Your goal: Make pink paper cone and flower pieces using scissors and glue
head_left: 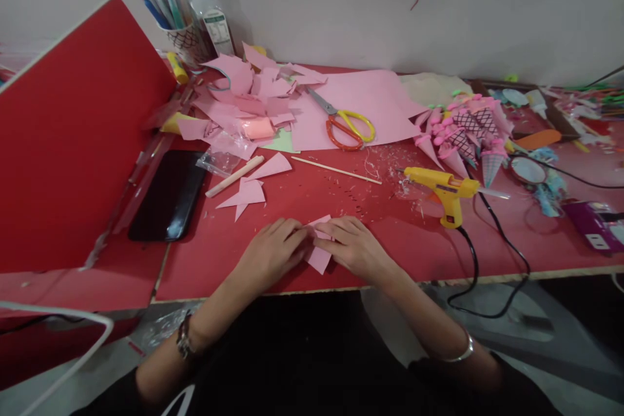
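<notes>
A small flat piece of pink paper (319, 261) is being handled near the front edge of the red-covered surface (390, 260), between the left hand (275, 247) and the right hand (358, 247). Its left side is being met by the bent, close-set fingers of the left hand, while its right side is being covered by the slightly parted, gently bent fingers of the right hand. As both thumbs are being largely hidden, it cannot be told whether the paper is being pinched or only pressed. Beyond the left hand, wedge-shaped pink paper cut-outs (251, 191) are being overlapped beside a short pale cylindrical rod (234, 177), and a thin pale wooden stick (336, 169) is lying farther to the right. A large pink paper sheet (385, 94) is being partly covered by metal scissors with red and yellow handles (355, 123). To the right, a yellow plastic glue gun (441, 188) is resting near a pile of decorated pink paper cones (453, 155). At the left, a black rectangular phone (168, 195) is being overlapped by crumpled clear plastic wrap (219, 161).
</notes>
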Demonstrator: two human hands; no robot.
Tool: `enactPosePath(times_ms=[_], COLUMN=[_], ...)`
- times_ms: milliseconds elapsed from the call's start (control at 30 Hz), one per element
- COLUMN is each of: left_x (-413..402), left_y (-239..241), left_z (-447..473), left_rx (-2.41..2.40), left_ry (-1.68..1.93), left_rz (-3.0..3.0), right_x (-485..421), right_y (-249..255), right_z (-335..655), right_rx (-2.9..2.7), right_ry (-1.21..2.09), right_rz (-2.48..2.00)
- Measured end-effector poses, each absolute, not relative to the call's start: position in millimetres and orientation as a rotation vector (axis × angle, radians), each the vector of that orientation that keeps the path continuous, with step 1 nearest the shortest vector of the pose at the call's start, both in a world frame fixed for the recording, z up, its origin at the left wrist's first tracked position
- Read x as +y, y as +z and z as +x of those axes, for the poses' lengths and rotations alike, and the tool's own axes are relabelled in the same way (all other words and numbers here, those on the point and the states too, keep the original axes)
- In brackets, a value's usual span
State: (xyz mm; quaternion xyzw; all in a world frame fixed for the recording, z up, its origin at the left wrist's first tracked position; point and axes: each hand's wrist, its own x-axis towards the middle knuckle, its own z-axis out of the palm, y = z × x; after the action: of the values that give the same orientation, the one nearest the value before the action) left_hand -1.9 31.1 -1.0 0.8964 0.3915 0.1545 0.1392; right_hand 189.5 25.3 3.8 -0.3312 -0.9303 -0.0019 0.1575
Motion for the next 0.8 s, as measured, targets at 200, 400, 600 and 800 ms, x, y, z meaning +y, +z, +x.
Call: enactPosePath(times_ms=[200, 400, 600, 800], left_x=[24.2, 22.1, 25.5, 27.8], left_y=[7.5, 4.1, 1.3, -1.0], left_z=[-5.5, -1.3, -5.9, -7.2], left_rx=[1.123, 1.246, 1.333, 1.310], left_ry=[0.370, 0.365, 0.486, 0.624], left_rz=[2.527, 2.506, 2.441, 2.395], right_x=[20.1, 25.2, 30.0, 30.6], right_y=[5.8, 4.6, 7.7, 4.4], right_z=[186.0, 187.0, 176.9, 172.4], right_rx=[-2.594, -2.488, -2.281, -2.227], right_ry=[-0.069, 0.231, 0.556, 0.518], right_rz=[-0.986, -1.026, -1.217, -1.382])
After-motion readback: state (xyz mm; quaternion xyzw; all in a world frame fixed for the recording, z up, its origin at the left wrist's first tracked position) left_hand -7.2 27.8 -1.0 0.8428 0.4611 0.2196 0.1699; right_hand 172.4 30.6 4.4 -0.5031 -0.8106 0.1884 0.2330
